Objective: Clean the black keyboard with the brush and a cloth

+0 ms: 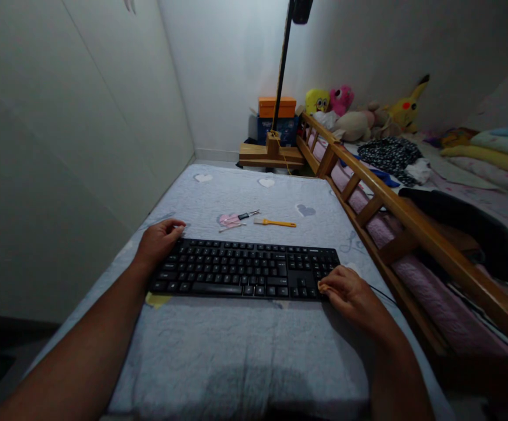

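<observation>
A black keyboard (236, 269) lies flat on a pale blue bed cover printed with hearts. At its far left corner rests my left hand (159, 241), fingers bent and holding the keyboard's end. My right hand (348, 292) is over the number pad at the lower right, its thumb and fingers pinched on a small orange-yellow wad (322, 286) that touches the keys. What the wad is made of cannot be made out. Beyond the keyboard lie a small brush with a yellow handle (280, 223) and thin tools with a dark grip (245, 216).
A wooden bed rail (367, 181) runs along the right side, with stuffed toys (354, 124) and clothes behind it. The keyboard's cable (383, 293) leads right. A wooden stand (271, 153) with a black pole is at the back; a pale cabinet (82, 117) stands left.
</observation>
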Motion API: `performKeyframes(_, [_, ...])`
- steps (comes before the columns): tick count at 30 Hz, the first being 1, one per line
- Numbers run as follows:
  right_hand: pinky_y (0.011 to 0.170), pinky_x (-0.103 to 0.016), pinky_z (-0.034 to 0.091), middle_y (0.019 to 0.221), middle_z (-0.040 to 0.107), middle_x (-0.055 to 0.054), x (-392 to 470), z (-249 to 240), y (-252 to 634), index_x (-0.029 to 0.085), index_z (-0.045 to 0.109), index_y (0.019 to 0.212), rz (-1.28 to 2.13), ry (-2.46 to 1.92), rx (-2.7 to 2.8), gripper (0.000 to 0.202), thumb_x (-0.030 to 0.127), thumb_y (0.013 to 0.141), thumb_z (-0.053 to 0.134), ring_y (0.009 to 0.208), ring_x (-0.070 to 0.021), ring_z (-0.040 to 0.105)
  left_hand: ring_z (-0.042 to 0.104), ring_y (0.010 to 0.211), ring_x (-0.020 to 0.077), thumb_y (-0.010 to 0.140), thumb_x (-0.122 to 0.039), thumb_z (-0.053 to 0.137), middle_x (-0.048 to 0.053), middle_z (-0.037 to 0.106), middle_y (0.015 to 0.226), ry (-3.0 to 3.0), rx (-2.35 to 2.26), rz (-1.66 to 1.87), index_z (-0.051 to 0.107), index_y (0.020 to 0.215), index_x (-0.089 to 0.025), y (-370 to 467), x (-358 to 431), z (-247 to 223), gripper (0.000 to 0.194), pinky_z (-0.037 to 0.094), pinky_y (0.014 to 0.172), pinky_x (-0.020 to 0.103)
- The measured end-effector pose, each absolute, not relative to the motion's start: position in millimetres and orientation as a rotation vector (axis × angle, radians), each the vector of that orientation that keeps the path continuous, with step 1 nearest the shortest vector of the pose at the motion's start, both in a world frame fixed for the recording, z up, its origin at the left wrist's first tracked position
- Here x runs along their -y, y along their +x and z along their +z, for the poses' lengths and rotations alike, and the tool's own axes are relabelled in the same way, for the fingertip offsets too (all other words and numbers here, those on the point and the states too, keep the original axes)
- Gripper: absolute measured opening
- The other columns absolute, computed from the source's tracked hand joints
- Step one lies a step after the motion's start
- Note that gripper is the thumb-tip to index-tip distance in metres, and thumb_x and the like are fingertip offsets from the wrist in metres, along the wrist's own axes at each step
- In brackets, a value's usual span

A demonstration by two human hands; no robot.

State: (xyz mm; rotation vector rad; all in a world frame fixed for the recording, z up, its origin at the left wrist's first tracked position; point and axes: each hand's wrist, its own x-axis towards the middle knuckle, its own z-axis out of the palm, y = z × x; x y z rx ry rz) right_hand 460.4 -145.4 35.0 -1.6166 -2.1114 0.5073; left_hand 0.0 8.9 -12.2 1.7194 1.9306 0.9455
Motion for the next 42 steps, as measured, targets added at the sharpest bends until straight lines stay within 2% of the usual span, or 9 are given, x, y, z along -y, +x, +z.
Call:
performKeyframes(13, [0.079,-0.035,0.051,0.09,0.064,-0.007,164,33,453,0.022,0.075,0.094,0.508,-1.596,2.076,0.019,0.02,0.091,0.056,0.087,-0.0216,0.062,0.059,0.068,0.0202,0.073,-0.051,0.055,0.003,0.067,0.072,1.715,-1.921,0.937,0.074,0.095,-0.016,0,-7,-12,0.046,0.041,0.063,0.029])
performKeyframes(19, [0.078,-0.038,0.051,0.087,0.065,-0.008,164,30,465,0.022,0.075,0.089,0.411,-1.65,2.056,0.02,0.021,0.089,0.055,0.085,-0.0232,0.062,0.062,0.074,0.0211,0.073,-0.051,0.055,0.004,0.07,0.079,1.707,-1.921,0.942,0.073,0.094,-0.017,2,-6,-11,0.044,0.043,0.066,0.029])
performKeyframes(32, [0.081,-0.039,0.052,0.088,0.067,-0.008,176,28,503,0.024,0.074,0.086,0.326,-1.82,1.899,0.018,0.024,0.086,0.056,0.087,-0.0249,0.064,0.061,0.071,0.0203,0.072,-0.05,0.054,0.003,0.07,0.076,1.715,-1.952,0.906,0.074,0.095,-0.018,4,-6,-10,0.045,0.043,0.065,0.029])
performKeyframes(37, [0.079,-0.039,0.051,0.088,0.066,-0.008,174,30,480,0.023,0.074,0.091,0.36,-1.737,1.916,0.018,0.025,0.088,0.056,0.086,-0.0243,0.063,0.062,0.075,0.0212,0.073,-0.051,0.054,0.004,0.071,0.082,1.73,-1.931,0.914,0.073,0.096,-0.017,1,-7,-13,0.045,0.044,0.068,0.029])
performKeyframes(42, [0.078,-0.039,0.051,0.086,0.065,-0.008,169,27,452,0.022,0.074,0.089,0.384,-1.658,1.977,0.019,0.022,0.088,0.056,0.086,-0.0241,0.061,0.063,0.075,0.0214,0.073,-0.051,0.053,0.005,0.071,0.082,1.732,-1.944,0.908,0.073,0.096,-0.017,1,-7,-14,0.046,0.044,0.068,0.03])
